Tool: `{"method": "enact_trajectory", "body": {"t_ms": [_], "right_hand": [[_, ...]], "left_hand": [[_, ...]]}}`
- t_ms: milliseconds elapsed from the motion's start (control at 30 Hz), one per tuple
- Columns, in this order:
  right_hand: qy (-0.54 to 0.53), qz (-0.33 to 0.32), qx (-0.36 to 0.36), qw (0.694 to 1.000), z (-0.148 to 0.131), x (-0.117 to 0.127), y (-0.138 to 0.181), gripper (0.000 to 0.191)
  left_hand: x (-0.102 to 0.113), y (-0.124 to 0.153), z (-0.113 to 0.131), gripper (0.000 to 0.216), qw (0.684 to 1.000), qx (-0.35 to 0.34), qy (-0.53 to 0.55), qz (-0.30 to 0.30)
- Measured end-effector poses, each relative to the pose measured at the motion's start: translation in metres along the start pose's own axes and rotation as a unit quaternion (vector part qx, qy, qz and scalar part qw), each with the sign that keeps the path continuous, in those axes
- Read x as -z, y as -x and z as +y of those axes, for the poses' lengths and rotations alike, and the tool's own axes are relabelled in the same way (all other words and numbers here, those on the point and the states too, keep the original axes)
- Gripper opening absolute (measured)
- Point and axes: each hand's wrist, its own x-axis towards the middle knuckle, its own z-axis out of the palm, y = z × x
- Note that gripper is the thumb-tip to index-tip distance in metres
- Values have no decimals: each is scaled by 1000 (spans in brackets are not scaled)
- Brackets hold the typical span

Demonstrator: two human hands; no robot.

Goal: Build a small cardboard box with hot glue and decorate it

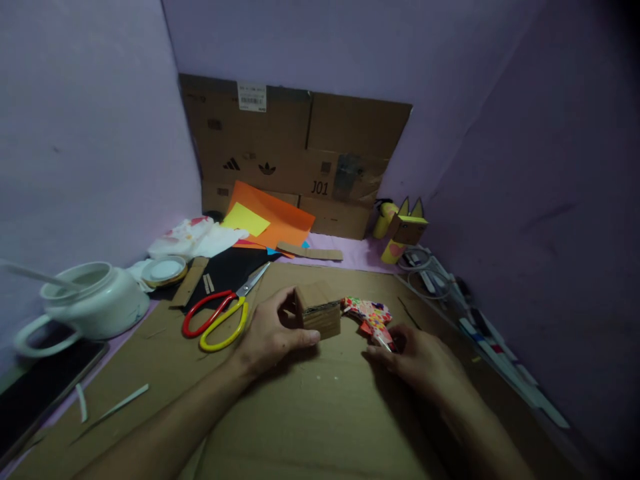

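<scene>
So the small cardboard box (pixel 320 317) is in the left hand (pixel 275 331), just above the big cardboard sheet (pixel 310 427) on the table. The thumb runs along the lower part of its near face, and the other fingers curl in at its left side, partly hidden behind it. They're only as far apart as the box makes them, and its right end sticks out free of the hand.

The right hand (pixel 420 360) has its fingers closed around the bottom of the handle of a flowery glue gun (pixel 369 311). The trigger sits above those fingers, and the nozzle points left at the box's right side, super close. Can't tell if they're actually touching.

Left of the left hand there's a pair of scissors (pixel 236 295) with one red and one yellow handle, blades angled away. Further back, a cardboard strip (pixel 313 253) lies in front of some orange paper (pixel 280 217) with a yellow sheet (pixel 247 219) on it. A white mug (pixel 107 310) stands far left, and a cardboard figure with pointy ears (pixel 407 230) is back right.
</scene>
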Motion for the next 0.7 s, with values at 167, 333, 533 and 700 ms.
{"method": "enact_trajectory", "body": {"t_ms": [167, 333, 533, 700], "right_hand": [[-206, -25, -37, 978, -5, -4, -4, 22], [-480, 4, -14, 877, -7, -4, 2, 29], [-693, -56, 65, 716, -18, 5, 19, 37], [-715, -115, 71, 686, -20, 8, 32, 39]], "left_hand": [[1, 1, 2, 63, 1000, -4, -2, 4], [2, 0, 6, 60, 999, -11, -33, 21], [5, -4, 4, 55, 995, -41, -80, 47], [6, -5, 4, 60, 991, -38, -112, 70]]}}
